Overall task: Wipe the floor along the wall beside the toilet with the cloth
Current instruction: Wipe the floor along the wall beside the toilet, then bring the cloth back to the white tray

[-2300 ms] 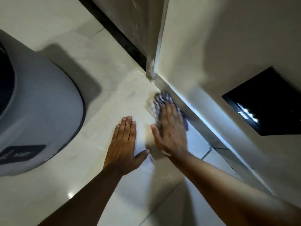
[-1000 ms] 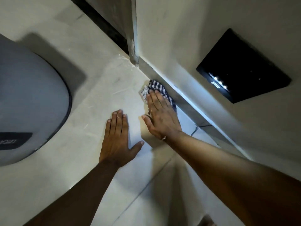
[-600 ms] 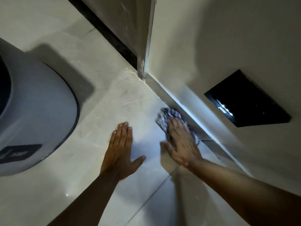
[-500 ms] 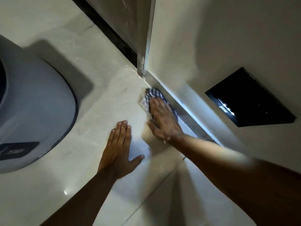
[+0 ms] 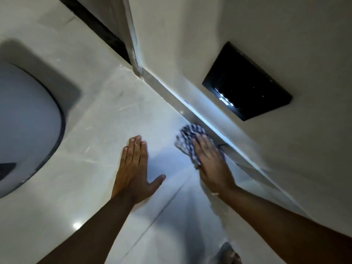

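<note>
Pressing flat, the right hand (image 5: 210,159) pins the cloth (image 5: 187,139) at the skirting, right of centre. Left hand (image 5: 136,168) lies open on glossy floor (image 5: 106,119); it could slip.

No text, label, brand, number or sign can be read anywhere in the head view. At about nine o'clock, on the side of the toilet (image 5: 28,121), sits a dark label patch (image 5: 6,168) cut off by the frame edge, and no letters can be made out on it. At about two o'clock, the black panel (image 5: 247,82) set into the wall (image 5: 266,35) shows only bright glints of reflected light near its lower edge, too blurred to tell whether they are marks or lettering.
</note>
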